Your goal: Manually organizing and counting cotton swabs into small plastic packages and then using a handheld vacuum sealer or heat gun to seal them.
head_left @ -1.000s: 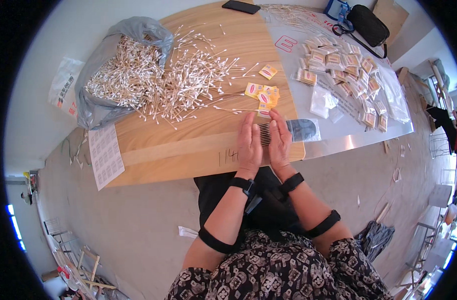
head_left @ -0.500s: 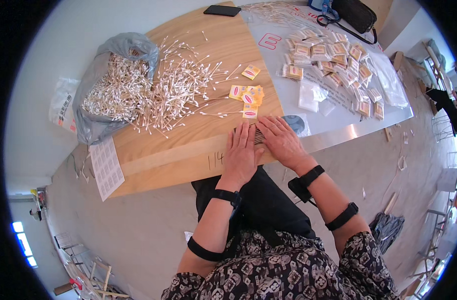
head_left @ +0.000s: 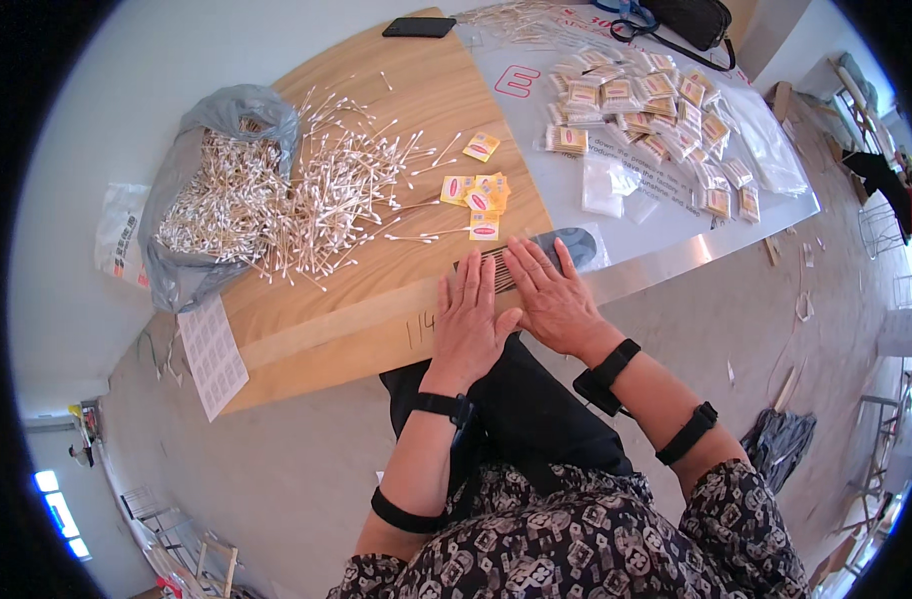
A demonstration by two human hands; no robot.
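evidently both hands are lying flat around a row of thin sticks (head_left: pixel 500 274) near the front edge of the wooden table (head_left: pixel 431 95), perhaps keeping it even. yellow cards (head_left: pixel 484 226) are sitting just beyond, seemingly within easy reach. the left hand (head_left: pixel 466 327) is touching the row with straight, unclenched fingers, thumb pointing toward the right hand (head_left: pixel 556 309), whose fingers are lying slightly apart, gripping nothing visible.
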